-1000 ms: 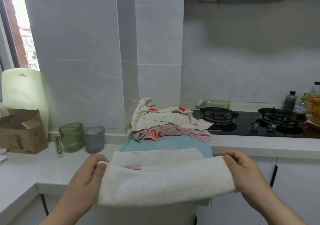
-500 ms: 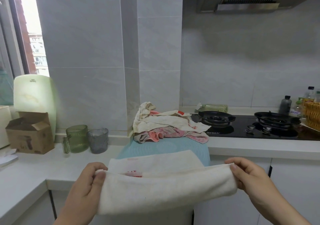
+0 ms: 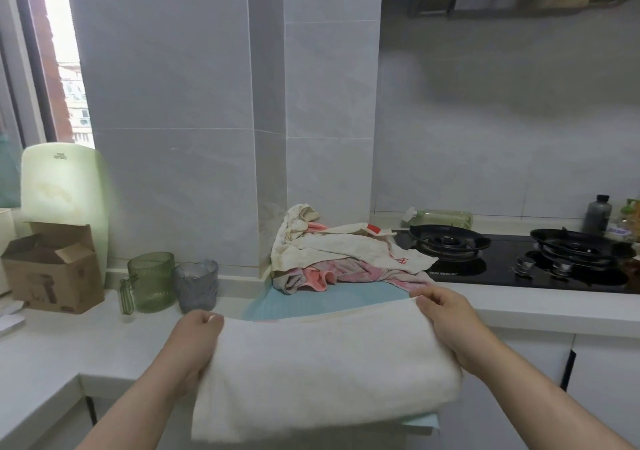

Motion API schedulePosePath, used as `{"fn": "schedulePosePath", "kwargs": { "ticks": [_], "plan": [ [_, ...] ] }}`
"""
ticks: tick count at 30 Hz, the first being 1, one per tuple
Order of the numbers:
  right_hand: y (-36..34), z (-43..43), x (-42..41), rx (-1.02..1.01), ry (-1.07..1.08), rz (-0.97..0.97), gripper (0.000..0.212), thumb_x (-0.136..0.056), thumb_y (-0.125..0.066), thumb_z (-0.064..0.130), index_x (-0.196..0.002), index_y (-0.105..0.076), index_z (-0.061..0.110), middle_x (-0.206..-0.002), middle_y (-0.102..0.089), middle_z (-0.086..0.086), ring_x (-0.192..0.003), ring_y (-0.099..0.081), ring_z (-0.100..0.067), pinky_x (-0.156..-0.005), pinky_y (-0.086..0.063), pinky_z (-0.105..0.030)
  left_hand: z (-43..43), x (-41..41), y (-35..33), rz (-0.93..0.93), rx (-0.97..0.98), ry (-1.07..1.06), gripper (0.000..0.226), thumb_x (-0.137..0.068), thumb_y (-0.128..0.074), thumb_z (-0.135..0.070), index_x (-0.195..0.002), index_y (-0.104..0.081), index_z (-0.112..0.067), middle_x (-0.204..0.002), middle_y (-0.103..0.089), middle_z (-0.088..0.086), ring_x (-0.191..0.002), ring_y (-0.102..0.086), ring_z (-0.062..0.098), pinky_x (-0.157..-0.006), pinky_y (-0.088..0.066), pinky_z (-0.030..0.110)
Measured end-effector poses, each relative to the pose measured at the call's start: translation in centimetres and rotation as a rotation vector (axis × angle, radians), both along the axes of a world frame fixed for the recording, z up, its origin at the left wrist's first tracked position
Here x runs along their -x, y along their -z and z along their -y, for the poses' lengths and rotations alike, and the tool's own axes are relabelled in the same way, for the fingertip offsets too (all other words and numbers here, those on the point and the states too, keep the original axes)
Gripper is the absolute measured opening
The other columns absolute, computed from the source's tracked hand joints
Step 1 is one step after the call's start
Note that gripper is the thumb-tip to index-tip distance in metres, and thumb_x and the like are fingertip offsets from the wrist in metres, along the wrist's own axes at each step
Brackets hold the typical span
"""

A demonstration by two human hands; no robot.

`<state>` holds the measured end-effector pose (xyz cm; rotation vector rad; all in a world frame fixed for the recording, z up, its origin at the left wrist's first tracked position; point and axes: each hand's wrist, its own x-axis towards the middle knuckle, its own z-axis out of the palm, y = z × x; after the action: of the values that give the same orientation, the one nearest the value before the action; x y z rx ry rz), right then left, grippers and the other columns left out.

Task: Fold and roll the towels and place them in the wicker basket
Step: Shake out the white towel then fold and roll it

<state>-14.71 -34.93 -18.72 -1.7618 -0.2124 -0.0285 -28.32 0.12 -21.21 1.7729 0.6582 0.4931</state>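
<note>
A white towel lies folded over on a light blue mat at the counter's front edge. My left hand grips its left end and my right hand grips its right end, at the far fold. Behind the mat, against the wall corner, sits a heap of cream and pink towels. No clear wicker basket shows; only a sliver of something woven appears at the far right edge.
A green glass jug and a grey glass stand left of the mat. A cardboard box and a pale green board are further left. A black gas hob with bottles behind lies to the right.
Both hands carried the towel's near edge forward over the rest, so the fold now covers the lower layer and its red mark. The view has tilted and shifted.
</note>
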Motion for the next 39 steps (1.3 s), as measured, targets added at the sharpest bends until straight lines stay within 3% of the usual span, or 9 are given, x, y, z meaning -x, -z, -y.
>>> {"fn": "schedulePosePath", "kwargs": {
  "ticks": [4,9,13,17,25,28,31,34,39],
  "plan": [
    [2.1,-2.3,-3.3,0.108,-0.011,-0.071,0.018,-0.095,-0.055,0.006,-0.09,-0.069,0.015,-0.098,-0.069,-0.009,-0.079,-0.06,-0.02,-0.07,-0.047,-0.029,-1.7,-2.6,1.3,-0.067,0.179,-0.04,0.019,-0.094,-0.047,0.0,-0.075,-0.051,0.0,-0.073,-0.049,0.015,-0.065,-0.048,0.024,-0.06,-0.036,0.03],
    [3.1,-3.6,-5.1,0.293,0.037,-0.028,0.014,-0.093,-0.056,0.008,-0.094,-0.07,0.01,-0.095,-0.067,-0.001,-0.09,-0.061,-0.019,-0.078,-0.045,-0.028,-2.3,-3.3,2.2,-0.123,0.126,-0.092,0.02,-0.093,-0.057,-0.007,-0.078,-0.058,0.005,-0.073,-0.057,0.015,-0.069,-0.053,0.027,-0.063,-0.044,0.033],
    [3.3,-2.5,-5.1,0.257,-0.008,-0.138,0.015,-0.09,-0.058,0.014,-0.077,-0.058,0.009,-0.066,-0.049,-0.008,-0.054,-0.042,-0.018,-0.051,-0.029,-0.026,-1.5,-0.8,1.6,-0.046,0.368,-0.022,0.027,-0.095,-0.06,-0.011,-0.098,-0.061,0.016,-0.085,-0.07,0.026,-0.079,-0.067,0.039,-0.068,-0.054,0.04],
    [3.1,0.1,-3.9,0.181,-0.114,-0.26,0.016,-0.09,-0.059,0.013,-0.08,-0.047,0.012,-0.068,-0.033,-0.01,-0.056,-0.029,-0.02,-0.053,-0.018,-0.028,-0.4,3.8,0.7,-0.01,0.47,0.062,0.019,-0.097,-0.053,-0.007,-0.094,-0.063,0.009,-0.08,-0.071,0.022,-0.07,-0.066,0.032,-0.057,-0.06,0.037],
    [3.2,0.6,-1.3,0.321,-0.088,-0.28,0.029,-0.084,-0.069,0.019,-0.08,-0.065,-0.009,-0.084,-0.071,-0.027,-0.065,-0.059,-0.026,-0.065,-0.041,-0.033,2.1,5.9,0.6,-0.121,0.311,0.17,0.009,-0.087,-0.067,-0.005,-0.087,-0.065,0.004,-0.062,-0.062,0.009,-0.044,-0.052,0.014,-0.043,-0.04,0.019],
    [2.7,-0.2,-1.2,0.383,-0.057,-0.276,0.019,-0.083,-0.069,0.022,-0.077,-0.059,0.007,-0.072,-0.065,-0.016,-0.062,-0.056,-0.023,-0.062,-0.039,-0.029,2.3,4.7,0.0,-0.111,0.296,0.107,0.02,-0.083,-0.074,-0.009,-0.089,-0.067,0.008,-0.078,-0.074,0.015,-0.064,-0.071,0.025,-0.062,-0.057,0.031],
    [2.4,-0.9,-1.2,0.413,-0.019,-0.232,0.021,-0.084,-0.064,0.02,-0.078,-0.061,0.0,-0.079,-0.066,-0.014,-0.066,-0.056,-0.025,-0.061,-0.039,-0.028,2.3,3.5,-0.3,-0.129,0.141,0.058,0.04,-0.062,-0.078,-0.02,-0.099,-0.069,-0.005,-0.09,-0.076,0.01,-0.081,-0.072,0.028,-0.072,-0.056,0.036],
    [2.3,-1.3,-1.2,0.452,-0.016,-0.239,0.025,-0.086,-0.062,0.024,-0.091,-0.066,-0.001,-0.094,-0.07,-0.015,-0.075,-0.062,-0.026,-0.063,-0.043,-0.029,2.1,2.3,0.2,-0.097,-0.022,-0.004,0.036,-0.073,-0.074,-0.013,-0.105,-0.058,-0.021,-0.104,-0.066,0.003,-0.09,-0.066,0.024,-0.08,-0.055,0.04],
    [2.7,-1.3,-1.9,0.424,0.04,-0.218,0.028,-0.079,-0.065,0.009,-0.064,-0.041,0.014,-0.064,-0.044,-0.006,-0.057,-0.039,-0.019,-0.054,-0.026,-0.028,1.9,-0.4,0.6,-0.029,-0.203,-0.006,0.026,-0.09,-0.055,-0.007,-0.11,-0.052,-0.023,-0.104,-0.059,-0.003,-0.092,-0.061,0.021,-0.082,-0.053,0.04]
  ]
}}
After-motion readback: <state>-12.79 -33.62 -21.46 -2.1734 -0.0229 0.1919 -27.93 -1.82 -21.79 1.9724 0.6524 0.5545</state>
